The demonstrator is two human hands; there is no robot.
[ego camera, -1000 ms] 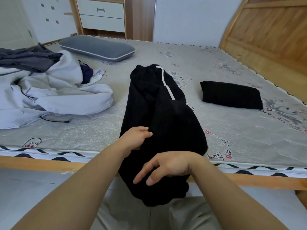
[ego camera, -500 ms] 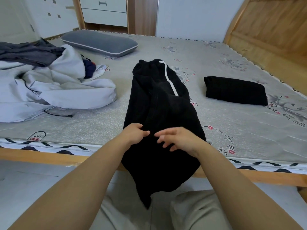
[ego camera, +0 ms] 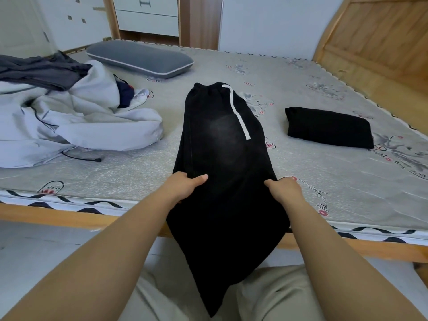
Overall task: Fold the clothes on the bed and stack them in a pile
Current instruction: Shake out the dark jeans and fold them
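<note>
Both hands, left [ego camera: 183,186] and right [ego camera: 283,189], keep a pinching grip on opposite edges of the black trousers [ego camera: 222,144], holding them flat on the bed [ego camera: 324,181] for folding.

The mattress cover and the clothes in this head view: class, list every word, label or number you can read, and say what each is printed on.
Mattress cover: cursive print beside the right hand, partly legible, not readable as a word.
Mattress cover, below the folded black garment: slanted letters, too blurred to quote.
Mattress cover, near the grey pillow: small red marks, too small to read.
Black trousers gripped by both hands: white stripe, no text.
</note>
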